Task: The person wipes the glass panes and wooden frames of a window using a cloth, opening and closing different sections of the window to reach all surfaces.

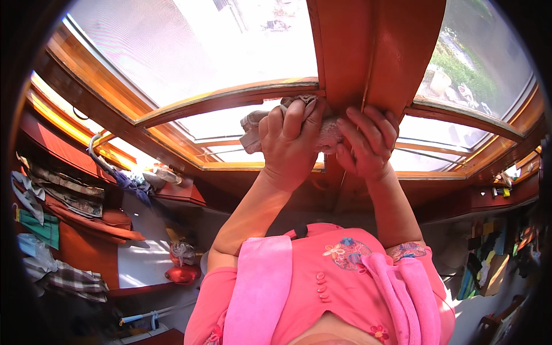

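Hanging nearest, a pink towel [257, 293]; beyond it, the left hand [289, 146] has its grip clenched on a grey cloth [252, 137] — long axis crosswise, loose end pointing left. The right hand [370, 142] borders its right end — grasp cannot be told. Cloth lies by the wooden post [371, 52]; bright window [201, 52] behind.
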Available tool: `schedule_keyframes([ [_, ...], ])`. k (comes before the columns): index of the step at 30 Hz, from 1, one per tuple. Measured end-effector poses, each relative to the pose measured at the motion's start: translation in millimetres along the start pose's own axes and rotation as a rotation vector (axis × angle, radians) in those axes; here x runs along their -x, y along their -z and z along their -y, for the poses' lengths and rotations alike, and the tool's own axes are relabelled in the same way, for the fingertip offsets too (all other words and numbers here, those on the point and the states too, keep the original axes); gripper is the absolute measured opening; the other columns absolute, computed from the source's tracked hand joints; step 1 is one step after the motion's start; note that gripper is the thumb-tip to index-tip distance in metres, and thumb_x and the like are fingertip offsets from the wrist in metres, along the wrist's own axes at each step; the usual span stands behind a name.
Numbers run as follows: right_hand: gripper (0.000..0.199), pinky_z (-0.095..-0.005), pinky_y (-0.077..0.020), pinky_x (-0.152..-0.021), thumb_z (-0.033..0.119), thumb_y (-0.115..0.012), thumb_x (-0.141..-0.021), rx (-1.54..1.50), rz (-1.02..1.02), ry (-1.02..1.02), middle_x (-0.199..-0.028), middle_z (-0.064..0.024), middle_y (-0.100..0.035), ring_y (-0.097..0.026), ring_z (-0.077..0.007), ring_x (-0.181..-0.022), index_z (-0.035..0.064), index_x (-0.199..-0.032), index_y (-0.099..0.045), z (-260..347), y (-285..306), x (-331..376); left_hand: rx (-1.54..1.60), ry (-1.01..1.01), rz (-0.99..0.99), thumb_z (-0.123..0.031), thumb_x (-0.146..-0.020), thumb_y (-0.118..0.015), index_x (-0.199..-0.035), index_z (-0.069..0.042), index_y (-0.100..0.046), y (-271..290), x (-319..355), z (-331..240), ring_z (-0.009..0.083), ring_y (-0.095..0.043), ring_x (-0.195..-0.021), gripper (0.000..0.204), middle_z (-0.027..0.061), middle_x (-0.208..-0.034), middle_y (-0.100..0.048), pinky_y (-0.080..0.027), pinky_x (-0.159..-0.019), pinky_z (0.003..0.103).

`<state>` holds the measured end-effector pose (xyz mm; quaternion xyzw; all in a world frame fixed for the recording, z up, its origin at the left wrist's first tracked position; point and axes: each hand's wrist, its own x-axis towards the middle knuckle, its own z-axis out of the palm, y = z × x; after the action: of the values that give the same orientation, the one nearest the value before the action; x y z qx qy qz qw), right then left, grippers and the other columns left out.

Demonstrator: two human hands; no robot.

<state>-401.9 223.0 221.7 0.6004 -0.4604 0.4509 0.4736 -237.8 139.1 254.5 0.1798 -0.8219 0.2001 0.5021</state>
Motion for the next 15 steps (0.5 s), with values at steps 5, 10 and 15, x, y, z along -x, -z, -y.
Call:
schedule_keyframes([
  [5, 0.028, -0.0465, -0.0378, -0.109, 0.027, -0.061, -0.088, -0.017, 0.013, 0.010, -0.124, -0.0063, -0.068, -0.055, -0.0281, -0.118, 0.0133, -0.109, -0.074, -1, 4, -1, -0.004, 0.048, 0.069, -0.012, -0.076, -0.068, -0.126, -0.015, -0.071, -4, 42, 1, 0.0261, -0.056, -0.095, 0.050, 0.0030, -0.115, -0.056, -0.042, -0.081, 0.040],
  [10, 0.028, -0.0455, -0.0388, -0.107, 0.026, -0.060, -0.089, -0.049, 0.020, 0.018, -0.123, -0.0054, -0.068, -0.055, -0.0272, -0.116, 0.0138, -0.110, -0.073, -1, 2, -1, 0.003, 0.084, 0.091, -0.007, -0.074, -0.068, -0.126, -0.015, -0.072, 1, 43, -1, 0.0261, -0.056, -0.099, 0.053, 0.0020, -0.116, -0.057, -0.042, -0.083, 0.040],
  [15, 0.028, -0.0447, -0.0384, -0.106, 0.028, -0.060, -0.089, -0.054, 0.009, 0.033, -0.124, -0.0027, -0.067, -0.056, -0.0248, -0.116, 0.0167, -0.111, -0.073, -5, 0, 3, -0.001, 0.096, -0.060, -0.013, -0.080, -0.067, -0.122, -0.015, -0.073, -9, 17, -5, 0.0247, -0.056, -0.101, 0.043, 0.0008, -0.119, -0.056, -0.041, -0.084, 0.039],
])
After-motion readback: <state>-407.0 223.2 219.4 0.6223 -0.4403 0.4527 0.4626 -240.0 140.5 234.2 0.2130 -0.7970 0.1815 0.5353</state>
